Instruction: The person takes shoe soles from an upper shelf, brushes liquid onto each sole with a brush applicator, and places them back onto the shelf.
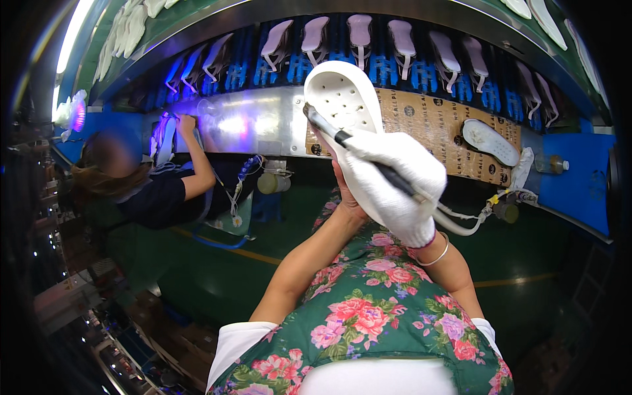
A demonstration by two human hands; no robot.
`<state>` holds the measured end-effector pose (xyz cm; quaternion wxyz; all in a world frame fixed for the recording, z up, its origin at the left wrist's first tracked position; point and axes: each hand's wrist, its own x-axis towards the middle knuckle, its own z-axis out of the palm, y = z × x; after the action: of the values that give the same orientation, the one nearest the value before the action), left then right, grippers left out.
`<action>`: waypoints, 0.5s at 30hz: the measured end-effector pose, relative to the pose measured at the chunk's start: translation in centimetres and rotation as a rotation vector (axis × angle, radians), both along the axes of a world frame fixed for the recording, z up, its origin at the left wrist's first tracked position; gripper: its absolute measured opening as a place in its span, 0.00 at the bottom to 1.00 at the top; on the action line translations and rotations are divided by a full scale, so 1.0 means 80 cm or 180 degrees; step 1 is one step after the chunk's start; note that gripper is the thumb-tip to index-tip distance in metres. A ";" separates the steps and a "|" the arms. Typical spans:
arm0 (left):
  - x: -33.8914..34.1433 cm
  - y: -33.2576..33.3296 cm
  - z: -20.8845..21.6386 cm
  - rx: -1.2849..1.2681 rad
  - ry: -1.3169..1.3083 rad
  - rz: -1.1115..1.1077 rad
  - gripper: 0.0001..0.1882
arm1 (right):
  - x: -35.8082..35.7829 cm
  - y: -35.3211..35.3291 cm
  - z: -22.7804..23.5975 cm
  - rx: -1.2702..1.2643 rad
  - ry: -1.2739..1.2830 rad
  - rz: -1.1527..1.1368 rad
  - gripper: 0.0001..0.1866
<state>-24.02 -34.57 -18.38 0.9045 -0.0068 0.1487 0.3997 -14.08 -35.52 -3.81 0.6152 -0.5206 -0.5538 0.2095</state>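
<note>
A white clog (343,92) with round holes in its toe is held up in front of me, toe away. My left hand (351,201) is bare and grips the clog from below, its fingers partly hidden behind it. My right hand (403,178), in a white knit glove, is closed around a dark-handled, pen-like tool (393,179). The tool's greyish tip rests at or just over the left rim of the clog; whether it touches, I cannot tell. A pale hose (464,227) runs on the right between my glove and fittings at the bench edge.
A white sole-shaped piece (490,141) lies on the cardboard-covered bench (421,125). Behind it, a rack holds several pale purple soles (360,33). A clear bottle (552,164) lies at the right. A co-worker's arm (197,168) reaches over the bench at the left.
</note>
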 end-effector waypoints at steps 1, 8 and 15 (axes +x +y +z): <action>0.003 -0.001 0.000 0.0015 0.0006 0.0008 0.61 | -0.007 -0.008 0.001 -0.0320 0.0449 -0.0266 0.14; 0.007 -0.003 -0.007 0.0044 0.0088 -0.0148 0.61 | -0.020 -0.012 -0.027 -0.0427 -0.0054 -0.0513 0.16; 0.009 0.012 -0.003 0.0162 -0.0179 -0.0351 0.60 | 0.006 -0.008 -0.006 -0.0031 -0.0299 -0.0312 0.12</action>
<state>-23.29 -33.63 -18.62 0.9288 0.0133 0.1132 0.3526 -13.57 -36.16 -4.29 0.5955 -0.5593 -0.5549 0.1570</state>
